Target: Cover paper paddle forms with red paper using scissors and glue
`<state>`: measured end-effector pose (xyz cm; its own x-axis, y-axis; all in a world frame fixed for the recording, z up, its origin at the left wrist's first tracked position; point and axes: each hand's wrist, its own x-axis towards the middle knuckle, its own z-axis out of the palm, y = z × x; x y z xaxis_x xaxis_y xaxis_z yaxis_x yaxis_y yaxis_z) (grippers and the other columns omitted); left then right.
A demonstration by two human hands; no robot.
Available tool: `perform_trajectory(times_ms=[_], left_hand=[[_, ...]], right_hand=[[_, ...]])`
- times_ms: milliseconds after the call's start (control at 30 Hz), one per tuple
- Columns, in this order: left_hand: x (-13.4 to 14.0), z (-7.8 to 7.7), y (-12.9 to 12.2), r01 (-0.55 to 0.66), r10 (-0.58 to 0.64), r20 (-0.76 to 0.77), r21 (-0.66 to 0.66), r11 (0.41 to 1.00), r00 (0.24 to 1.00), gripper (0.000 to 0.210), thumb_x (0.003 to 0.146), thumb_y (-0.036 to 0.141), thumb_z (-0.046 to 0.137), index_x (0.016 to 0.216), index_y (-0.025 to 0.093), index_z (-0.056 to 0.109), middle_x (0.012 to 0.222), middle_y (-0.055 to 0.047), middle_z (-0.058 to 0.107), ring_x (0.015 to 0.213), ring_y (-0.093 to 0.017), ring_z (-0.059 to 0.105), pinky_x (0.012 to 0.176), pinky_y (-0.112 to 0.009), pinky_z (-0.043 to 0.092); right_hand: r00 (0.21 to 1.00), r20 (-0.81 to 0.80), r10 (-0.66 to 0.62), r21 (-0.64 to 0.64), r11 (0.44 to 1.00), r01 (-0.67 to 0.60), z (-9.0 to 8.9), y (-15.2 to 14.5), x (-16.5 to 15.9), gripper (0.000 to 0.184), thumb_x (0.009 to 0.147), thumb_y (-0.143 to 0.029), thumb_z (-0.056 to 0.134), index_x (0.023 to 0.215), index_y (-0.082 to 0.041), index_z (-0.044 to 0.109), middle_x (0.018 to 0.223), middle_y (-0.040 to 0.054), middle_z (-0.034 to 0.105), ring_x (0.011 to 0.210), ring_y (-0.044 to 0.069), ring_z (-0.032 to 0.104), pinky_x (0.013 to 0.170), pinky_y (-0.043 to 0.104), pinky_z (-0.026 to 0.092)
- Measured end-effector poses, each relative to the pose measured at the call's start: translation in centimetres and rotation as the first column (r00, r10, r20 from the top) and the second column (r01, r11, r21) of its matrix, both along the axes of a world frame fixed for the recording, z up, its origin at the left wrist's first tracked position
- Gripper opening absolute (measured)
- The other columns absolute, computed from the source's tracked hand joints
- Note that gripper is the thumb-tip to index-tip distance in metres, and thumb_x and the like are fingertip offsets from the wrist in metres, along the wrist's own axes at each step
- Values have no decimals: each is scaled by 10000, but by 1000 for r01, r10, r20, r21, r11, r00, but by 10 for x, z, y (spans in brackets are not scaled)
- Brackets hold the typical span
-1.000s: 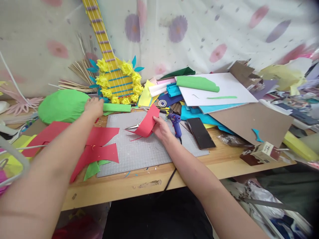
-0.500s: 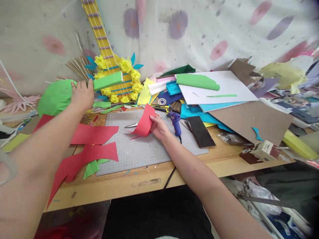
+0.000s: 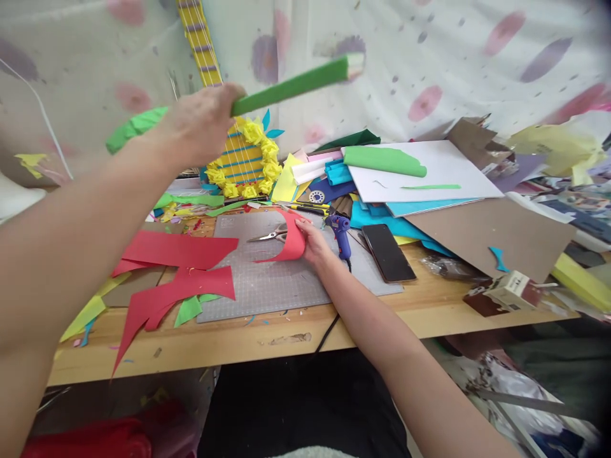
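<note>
My left hand (image 3: 203, 121), raised above the back of the table, is closed around the neck of a green paper-covered craft guitar (image 3: 296, 84). Its rounded green body shows partly behind my wrist, and the neck points right. Between the fingers and thumb of my right hand (image 3: 314, 243) is a curved piece of red paper (image 3: 294, 240), held over the grey cutting mat (image 3: 267, 292). Scissors (image 3: 267, 236) lie on the mat, partly hidden by that paper. More red paper (image 3: 181, 249) rests at the left. A purple glue gun (image 3: 340, 236) lies right of my right hand.
A yellow craft guitar (image 3: 238, 159) with paper flowers leans against the curtain. A phone (image 3: 389, 252) lies on the right of the mat. Behind it are a white board (image 3: 449, 168), brown cardboard (image 3: 491, 229) and coloured paper. A small carton (image 3: 501, 292) stands near the front edge.
My left hand has lifted the green craft guitar up and to the right, off the red paper at the left. My right hand still holds the red paper, now turned to show more of the scissors.
</note>
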<state>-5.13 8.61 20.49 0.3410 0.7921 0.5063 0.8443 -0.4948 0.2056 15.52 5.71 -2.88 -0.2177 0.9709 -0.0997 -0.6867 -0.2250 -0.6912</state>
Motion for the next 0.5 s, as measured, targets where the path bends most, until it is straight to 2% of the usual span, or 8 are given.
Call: perform_trajectory(times_ms=[33,100,133,267,333,433,500], left_hand=[[8,1,-4,15,-15,-42,-17,1000,999,453,814,64,578,1249,139,470,1115,-83,519,1229,-393,448,1048,-646,233],[22,5,-15,23,-27,-175,-24,999,984,431,871,120,527,1288,135,418,1281,-98,438,1238,-367,462,1039,-601,296],[28,8,-20,-2,-3,-243,-21,1000,970,410,895,153,504,1290,118,399,1290,-107,432,1221,-359,484,1020,-588,329],[38,24,-25,-81,57,-435,-37,996,898,485,935,251,478,1353,78,306,1116,-101,553,1137,-366,560,912,-564,432],[38,33,-18,-96,49,-488,-70,993,872,584,923,238,509,1426,111,242,1158,-93,567,1155,-372,550,902,-545,444],[35,38,-2,-120,-5,-502,-218,969,865,676,874,161,567,1468,154,244,1286,-48,537,1212,-304,506,981,-473,399],[30,31,7,-163,-33,-449,-390,906,893,701,838,99,590,1463,147,276,1307,-23,550,1174,-212,534,991,-390,397]], right_hand=[[1000,-7,19,11,1000,-19,0,0,0,292,693,-222,684,972,-220,597,867,-25,728,754,144,683,793,304,558],[999,-22,36,9,999,-36,1,-1,1,326,704,-205,667,1022,-216,599,910,-16,733,773,140,689,806,292,557],[999,-29,32,3,999,-32,1,-1,1,332,711,-193,657,1037,-212,601,921,-12,735,784,139,690,811,285,556],[999,-49,10,-17,1000,-11,4,-2,1,326,732,-163,625,1056,-197,613,910,2,739,851,151,692,847,285,547],[998,-53,15,-27,999,-16,5,-3,0,321,731,-160,620,1051,-193,618,888,6,739,866,162,691,858,297,543],[997,-74,-4,-43,999,1,6,-3,1,320,726,-172,612,1045,-186,621,900,12,737,859,166,687,861,306,538],[996,-84,-35,-65,997,29,7,-3,2,309,722,-182,591,1029,-176,629,897,17,736,852,169,685,860,307,536]])
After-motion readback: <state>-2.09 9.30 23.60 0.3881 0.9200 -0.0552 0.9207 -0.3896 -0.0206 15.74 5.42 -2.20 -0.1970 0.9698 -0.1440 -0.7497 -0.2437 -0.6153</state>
